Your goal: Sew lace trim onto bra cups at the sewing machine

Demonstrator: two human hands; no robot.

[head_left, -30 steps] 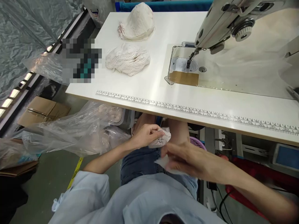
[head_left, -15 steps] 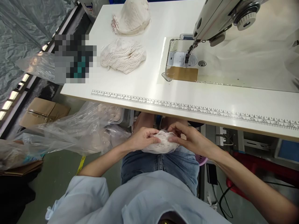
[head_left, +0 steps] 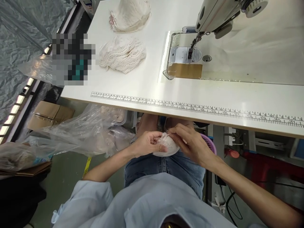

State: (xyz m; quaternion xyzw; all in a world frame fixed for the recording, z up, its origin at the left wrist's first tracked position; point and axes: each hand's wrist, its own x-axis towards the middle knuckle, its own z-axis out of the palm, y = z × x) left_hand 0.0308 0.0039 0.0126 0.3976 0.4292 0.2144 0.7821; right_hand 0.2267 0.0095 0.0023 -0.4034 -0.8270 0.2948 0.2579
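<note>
Over my lap, below the table's front edge, both hands hold a small white lace-trimmed fabric piece [head_left: 168, 146]. My left hand [head_left: 147, 144] pinches its left side with curled fingers. My right hand [head_left: 190, 144] grips its right side, fingers closed on the lace edge. On the white table [head_left: 147, 82] lie a stack of lace pieces [head_left: 122, 54] and, behind it, a stack of cream fabric cups [head_left: 129, 15]. The sewing machine [head_left: 220, 15] stands at the right with its needle [head_left: 190, 53] over the metal plate.
A printed ruler [head_left: 194, 109] runs along the table's front edge. Clear plastic bags [head_left: 78, 131] with fabric sit at my left, cardboard boxes [head_left: 48, 110] beyond them. A purple basket [head_left: 209, 144] and cables are under the table at right.
My right hand has come in from the lower right and closed on the fabric piece beside my left hand. Both hands now hold it closer together over my lap.
</note>
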